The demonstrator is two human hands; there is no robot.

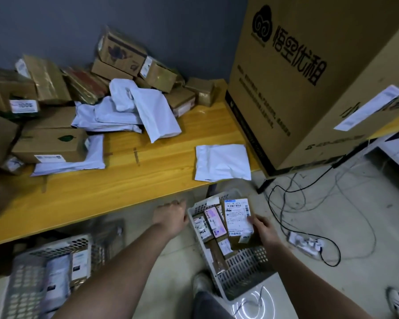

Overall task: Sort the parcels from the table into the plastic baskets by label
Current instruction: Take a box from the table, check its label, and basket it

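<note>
While gripped, parcel (238, 218) lengthwise upright.

Labelled parcel (238, 217) over grey basket (244, 268)

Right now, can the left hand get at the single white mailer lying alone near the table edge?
Probably yes: the left hand holds nothing, and the white mailer lies flat with nothing on it, bare table before it.
</note>
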